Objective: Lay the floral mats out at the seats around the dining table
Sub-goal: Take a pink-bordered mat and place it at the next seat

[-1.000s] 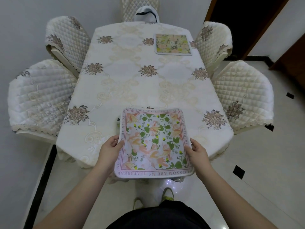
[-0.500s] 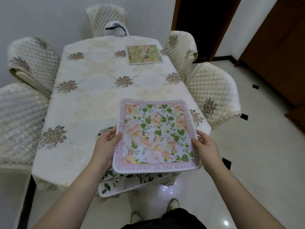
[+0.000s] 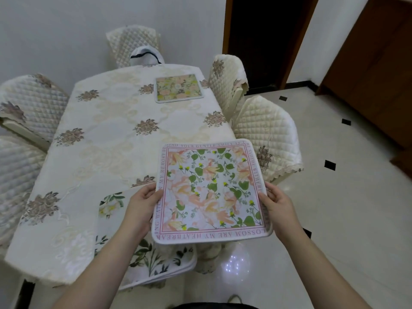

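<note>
I hold a square floral mat (image 3: 211, 190) with a pink lettered border in the air over the table's near right corner. My left hand (image 3: 142, 204) grips its left edge and my right hand (image 3: 278, 204) grips its right edge. Below it, a stack of white mats with green leaf prints (image 3: 151, 259) lies on the near end of the table and juts over the edge. Another floral mat (image 3: 178, 88), yellow-green, lies flat at the far right seat. The dining table (image 3: 107, 141) wears a cream embroidered cloth.
Quilted cream chairs stand around the table: two on the right (image 3: 267, 134), two on the left (image 3: 26, 103), one at the far end (image 3: 133, 43). A white bag with a black handle (image 3: 146, 55) sits at the far end. Glossy tiled floor (image 3: 345, 208) opens to the right, by a dark doorway (image 3: 265, 36).
The view has swung to the right and the mat in my hands has moved right, off the stack toward the table's right side. The stack beneath has come into sight.
</note>
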The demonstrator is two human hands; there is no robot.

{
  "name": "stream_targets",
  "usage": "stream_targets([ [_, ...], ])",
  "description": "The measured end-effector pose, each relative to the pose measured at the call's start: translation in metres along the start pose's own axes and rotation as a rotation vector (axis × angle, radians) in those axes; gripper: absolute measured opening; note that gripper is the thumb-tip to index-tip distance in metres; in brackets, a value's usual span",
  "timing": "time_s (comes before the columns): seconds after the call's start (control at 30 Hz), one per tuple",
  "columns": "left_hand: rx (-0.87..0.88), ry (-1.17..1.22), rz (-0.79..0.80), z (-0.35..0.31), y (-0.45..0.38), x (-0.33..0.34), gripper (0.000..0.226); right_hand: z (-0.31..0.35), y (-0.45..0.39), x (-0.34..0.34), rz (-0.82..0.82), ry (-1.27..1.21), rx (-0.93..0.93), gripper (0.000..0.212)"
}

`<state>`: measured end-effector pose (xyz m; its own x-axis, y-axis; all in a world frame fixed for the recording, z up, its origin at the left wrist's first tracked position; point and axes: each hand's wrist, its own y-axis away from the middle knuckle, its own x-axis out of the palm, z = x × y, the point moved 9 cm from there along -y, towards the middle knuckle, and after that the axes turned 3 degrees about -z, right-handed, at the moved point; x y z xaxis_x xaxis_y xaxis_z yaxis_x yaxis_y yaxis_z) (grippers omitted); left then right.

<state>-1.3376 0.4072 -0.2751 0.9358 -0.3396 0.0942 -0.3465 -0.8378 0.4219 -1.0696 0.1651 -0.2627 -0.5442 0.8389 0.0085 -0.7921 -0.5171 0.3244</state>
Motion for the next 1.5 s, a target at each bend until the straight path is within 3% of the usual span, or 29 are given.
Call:
stream_targets([
  [0.2,-0.038,-0.127,0.002,0.013,-0.003,0.049,0.017,0.009,-0.035,-0.038,0.033,0.057,0.002,0.030],
  [0.47,-0.068,-0.148,-0.011,0.023,-0.022,0.059,0.016,0.000,-0.074,-0.044,0.038,0.092,0.053,0.031],
  [0.87,-0.097,-0.159,0.021,0.029,-0.106,0.064,0.015,0.003,-0.141,-0.012,-0.015,0.202,0.064,0.030],
  [1.5,-0.137,-0.339,-0.058,0.012,-0.228,0.085,0.018,0.005,-0.290,0.053,0.099,0.294,0.120,0.031],
])
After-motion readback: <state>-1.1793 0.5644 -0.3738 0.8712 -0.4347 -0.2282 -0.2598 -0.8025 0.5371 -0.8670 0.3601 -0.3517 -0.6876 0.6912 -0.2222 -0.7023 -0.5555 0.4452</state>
